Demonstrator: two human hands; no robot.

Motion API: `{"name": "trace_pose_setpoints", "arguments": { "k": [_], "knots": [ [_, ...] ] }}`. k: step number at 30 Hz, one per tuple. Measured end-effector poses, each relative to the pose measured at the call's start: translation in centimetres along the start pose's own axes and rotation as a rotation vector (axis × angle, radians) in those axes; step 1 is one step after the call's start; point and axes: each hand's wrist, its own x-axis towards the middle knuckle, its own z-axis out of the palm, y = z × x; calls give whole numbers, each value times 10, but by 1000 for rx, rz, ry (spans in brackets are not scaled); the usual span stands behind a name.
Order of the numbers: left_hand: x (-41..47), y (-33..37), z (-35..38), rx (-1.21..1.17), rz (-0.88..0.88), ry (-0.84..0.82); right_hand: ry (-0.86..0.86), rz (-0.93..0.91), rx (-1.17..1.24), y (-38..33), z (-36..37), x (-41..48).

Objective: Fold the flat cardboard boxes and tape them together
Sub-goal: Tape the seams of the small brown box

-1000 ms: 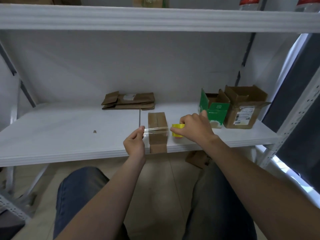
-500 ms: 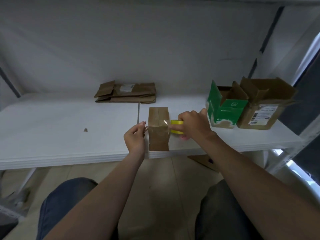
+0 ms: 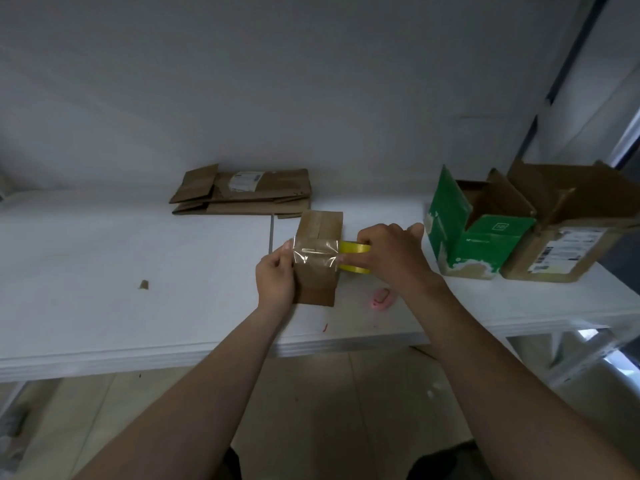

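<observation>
While a seated person works at it, the white shelf board point(image 3: 138, 306) carries the following, largest first. Item: open brown shipping box point(image 3: 568, 244), far right, flaps up, label on its front. Item: green carton point(image 3: 478, 237), touching that box's left side, also open. Item: stack of flat cardboard boxes point(image 3: 242, 192) at the back wall, unfolded, awaiting their turn. Item: small folded brown box point(image 3: 317, 261), near the front edge at centre, standing between the two hands; the step in hand appears to be taping it across its top. Item: right hand point(image 3: 391, 251), forearm reaching in from low right, fingers curled round the yellow tape roll point(image 3: 353, 247), held just beside the box's right face. Item: left hand point(image 3: 275, 278), set against the box's left face, thumb and fingers pinching the free end of the clear tape strip point(image 3: 313, 254), which spans the top, wrinkled. Next move, by judgement: press the strip flat, then sever it at the roll, keeping tension so it does not fold onto itself. Item: small pink object point(image 3: 381, 297), possibly a cutter, lying near the right wrist. Item: cardboard scrap point(image 3: 143, 284), well apart to the left.
</observation>
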Motion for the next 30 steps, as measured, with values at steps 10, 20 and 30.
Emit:
{"name": "trace_pose_setpoints", "arguments": {
  "k": [10, 20, 30],
  "knots": [
    [35, -4, 5, 78, -234, -32, 29, 11, 54, 6, 12, 16],
    [26, 16, -6, 301, 91, -107, -15, 21, 158, 7, 11, 17],
    [0, 37, -26, 308, -23, -62, -60, -48, 272, -6, 8, 9]
  ]
}}
